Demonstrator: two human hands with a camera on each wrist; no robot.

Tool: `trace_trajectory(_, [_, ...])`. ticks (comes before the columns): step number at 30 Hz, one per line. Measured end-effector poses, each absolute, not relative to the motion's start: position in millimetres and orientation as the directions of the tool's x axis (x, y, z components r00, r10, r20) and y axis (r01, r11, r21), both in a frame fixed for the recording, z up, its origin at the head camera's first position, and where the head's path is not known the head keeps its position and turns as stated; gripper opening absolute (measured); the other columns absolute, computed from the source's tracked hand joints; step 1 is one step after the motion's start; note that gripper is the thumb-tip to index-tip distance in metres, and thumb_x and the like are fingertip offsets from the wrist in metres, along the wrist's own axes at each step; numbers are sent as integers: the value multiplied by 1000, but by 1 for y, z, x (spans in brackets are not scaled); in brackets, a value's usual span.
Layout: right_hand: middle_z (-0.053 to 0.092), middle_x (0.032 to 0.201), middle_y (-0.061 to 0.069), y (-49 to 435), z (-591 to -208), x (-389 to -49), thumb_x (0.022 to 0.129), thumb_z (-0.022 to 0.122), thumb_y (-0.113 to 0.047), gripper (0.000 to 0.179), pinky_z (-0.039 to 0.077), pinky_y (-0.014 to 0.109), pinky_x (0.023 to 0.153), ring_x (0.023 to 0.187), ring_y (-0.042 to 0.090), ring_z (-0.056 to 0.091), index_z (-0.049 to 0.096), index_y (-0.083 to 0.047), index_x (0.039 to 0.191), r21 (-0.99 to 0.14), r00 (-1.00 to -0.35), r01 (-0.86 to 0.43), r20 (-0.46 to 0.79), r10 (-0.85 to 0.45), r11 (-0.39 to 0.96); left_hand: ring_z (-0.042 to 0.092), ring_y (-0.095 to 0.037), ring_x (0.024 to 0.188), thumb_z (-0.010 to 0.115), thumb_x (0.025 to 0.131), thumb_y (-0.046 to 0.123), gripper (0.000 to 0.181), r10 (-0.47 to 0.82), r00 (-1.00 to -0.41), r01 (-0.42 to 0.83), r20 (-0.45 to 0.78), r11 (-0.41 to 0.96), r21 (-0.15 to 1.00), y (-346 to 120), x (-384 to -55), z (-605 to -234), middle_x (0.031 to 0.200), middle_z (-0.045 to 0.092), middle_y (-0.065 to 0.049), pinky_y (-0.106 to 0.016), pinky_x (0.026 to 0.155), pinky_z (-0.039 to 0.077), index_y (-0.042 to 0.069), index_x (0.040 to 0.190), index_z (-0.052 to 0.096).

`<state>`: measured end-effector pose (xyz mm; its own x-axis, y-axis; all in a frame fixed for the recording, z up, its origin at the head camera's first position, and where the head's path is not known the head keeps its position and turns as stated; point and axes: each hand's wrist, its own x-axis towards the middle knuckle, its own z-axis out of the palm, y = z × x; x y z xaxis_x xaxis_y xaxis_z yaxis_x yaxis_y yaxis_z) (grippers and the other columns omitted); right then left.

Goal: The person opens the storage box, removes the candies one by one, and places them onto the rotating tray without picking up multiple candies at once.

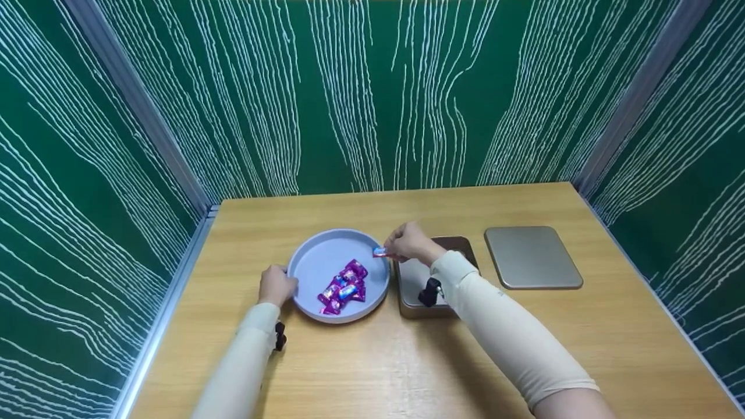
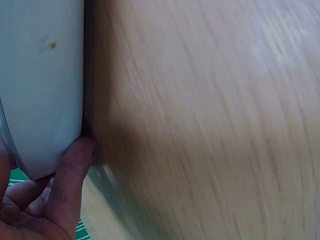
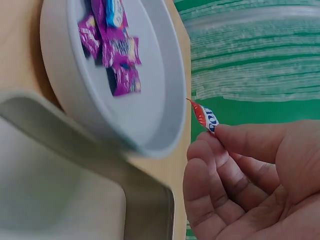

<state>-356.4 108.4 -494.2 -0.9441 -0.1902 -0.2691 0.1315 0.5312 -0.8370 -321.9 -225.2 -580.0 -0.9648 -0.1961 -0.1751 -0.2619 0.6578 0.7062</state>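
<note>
A round, pale blue-grey dish [image 1: 311, 256] stands on the table with several purple-wrapped candies [image 1: 356, 270] and a blue-wrapped one [image 1: 347, 291] inside. My left hand [image 1: 277, 285] grips the left side of this dish; in the left wrist view its thumb [image 2: 75, 157] lies along the outer wall. Between thumb and fingertips, my right hand [image 1: 409, 241] pinches a small candy in a red, white and blue wrapper [image 3: 204, 116]. That hand is over the dish's right rim, above the far-left part of an open metal tin [image 1: 412, 276]. The forearm hides part of the tin.
A flat metal lid [image 1: 532, 257] lies on the wooden table [image 1: 361, 366] to the right of the tin. The tin's rim [image 3: 100, 162] stands close beside the dish. Green walls with white streaky lines [image 1: 343, 93] enclose the table at the back and sides.
</note>
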Motion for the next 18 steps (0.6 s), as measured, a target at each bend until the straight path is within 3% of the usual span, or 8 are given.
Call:
trace_trajectory(6, [78,82,9,86,-500,-349,97,67,3,14,64,28,68,69,14,68,81,5,101,-836,-936,65,-240,-257,544,77,-31,90,61,92,-3,41,-188,-965,-261,-183,628,733,-229,-326,-585,121,75,-33,-35,71,69,-13,131,70])
trace_trajectory(9, [78,82,12,76,-505,-346,96,64,5,18,64,27,66,66,12,67,80,9,104,-840,-929,45,-234,-287,540,73,-28,78,61,88,-1,31,-166,-980,-195,-113,660,726,-238,-339,-608,101,78,-28,-33,61,65,-11,111,78])
trace_trajectory(13, [79,82,16,63,-513,-342,94,60,7,21,67,31,67,64,13,67,79,12,104,-840,-925,27,-227,-305,542,65,-25,71,63,85,2,18,-166,-983,-172,-78,691,702,-244,-347,-621,83,75,-17,-31,55,58,-6,89,78])
trace_trajectory(18, [80,82,20,49,-521,-338,92,60,10,21,70,41,75,64,17,69,80,10,97,-829,-925,10,-219,-309,559,72,-28,79,64,88,0,22,-180,-976,-213,-124,653,727,-235,-334,-598,95,78,-23,-33,62,65,-9,102,79])
